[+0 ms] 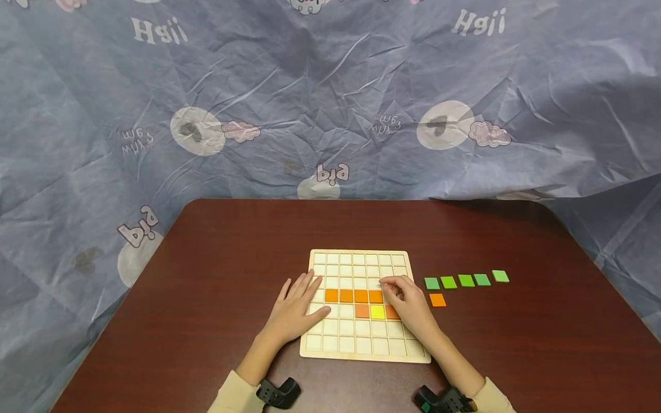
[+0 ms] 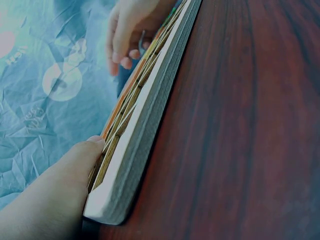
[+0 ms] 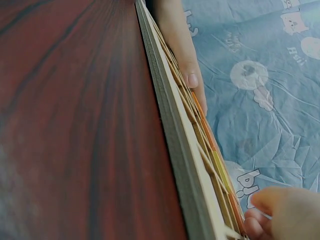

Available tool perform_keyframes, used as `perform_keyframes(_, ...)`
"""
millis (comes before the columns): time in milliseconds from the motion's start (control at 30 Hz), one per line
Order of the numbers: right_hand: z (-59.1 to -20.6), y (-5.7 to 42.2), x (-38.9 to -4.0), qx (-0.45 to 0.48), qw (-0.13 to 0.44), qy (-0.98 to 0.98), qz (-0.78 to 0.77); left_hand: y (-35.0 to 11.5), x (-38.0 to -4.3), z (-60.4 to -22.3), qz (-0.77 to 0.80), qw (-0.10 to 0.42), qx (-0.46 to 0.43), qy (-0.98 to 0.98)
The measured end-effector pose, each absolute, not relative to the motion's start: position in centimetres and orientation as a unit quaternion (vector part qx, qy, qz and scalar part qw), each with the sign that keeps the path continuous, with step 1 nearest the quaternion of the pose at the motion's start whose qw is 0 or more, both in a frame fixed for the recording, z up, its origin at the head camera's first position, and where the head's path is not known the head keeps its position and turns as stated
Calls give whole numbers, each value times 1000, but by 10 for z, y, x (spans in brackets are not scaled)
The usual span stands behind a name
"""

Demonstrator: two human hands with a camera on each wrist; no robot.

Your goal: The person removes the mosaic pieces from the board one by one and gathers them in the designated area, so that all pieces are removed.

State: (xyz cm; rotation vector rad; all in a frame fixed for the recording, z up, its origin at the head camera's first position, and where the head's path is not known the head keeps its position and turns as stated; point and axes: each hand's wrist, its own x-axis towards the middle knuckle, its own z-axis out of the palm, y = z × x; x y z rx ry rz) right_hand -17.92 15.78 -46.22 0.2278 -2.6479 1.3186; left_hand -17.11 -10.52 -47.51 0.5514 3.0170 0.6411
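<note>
Resting on the left edge of the wooden grid board (image 1: 364, 328), the left hand (image 1: 293, 316) lies with fingers straight and spread. The board sits at the lower centre of the frame, on a red-brown table (image 1: 248, 241). Its fourth row from the top carries four orange tiles (image 1: 346, 295), side by side in the second to fifth columns. The row below carries, from left to right, a dark orange tile (image 1: 362, 311), a yellow tile (image 1: 377, 311) and a partly covered orange tile (image 1: 391, 312) beside the right hand (image 1: 411, 305). The right hand is positioned over the board's right side with its fingers bent; from where I stand, I cannot tell whether they pinch a tile. At right of frame, apart from the board, five green tiles (image 1: 466, 280) form an uneven row on the table; one loose orange tile (image 1: 438, 300) lies below the leftmost. Black wrist devices (image 1: 279, 393) are fitted at bottom of frame, next to cream sleeves (image 1: 234, 396). Grey-blue printed cloth (image 1: 330, 74) spans the upper half.
</note>
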Motion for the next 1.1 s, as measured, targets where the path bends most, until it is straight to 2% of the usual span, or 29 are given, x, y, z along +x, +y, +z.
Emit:
perform_keyframes(433,-464,158,-177,93,69,-924,366,-104,-173,-473,212,11,175,961)
perform_keyframes(1100,-467,157,-175,103,68,-925,360,-104,-171,-475,199,8,170,965)
